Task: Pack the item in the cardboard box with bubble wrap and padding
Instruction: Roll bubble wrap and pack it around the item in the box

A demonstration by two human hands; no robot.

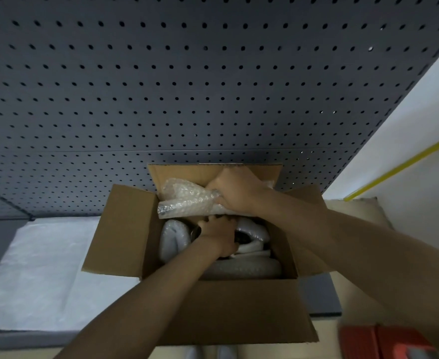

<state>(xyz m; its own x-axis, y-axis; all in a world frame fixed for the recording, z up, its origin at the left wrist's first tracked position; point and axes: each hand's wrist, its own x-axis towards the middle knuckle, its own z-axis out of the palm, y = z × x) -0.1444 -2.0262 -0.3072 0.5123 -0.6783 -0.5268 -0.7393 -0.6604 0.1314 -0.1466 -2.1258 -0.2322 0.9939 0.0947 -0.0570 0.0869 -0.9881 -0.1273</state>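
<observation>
Both forearms reach into the open cardboard box (192,307) on the desk (45,268).
Right hand (235,193) grips the bubble wrap (187,200) at the far wall; left hand (217,233) curls among white padding (171,239), its hold hidden.

One head camera looks forward and down from above, close over the open cardboard box (200,307) near the counter's (319,296) back edge, facing the pegboard wall (187,86) behind it.
</observation>
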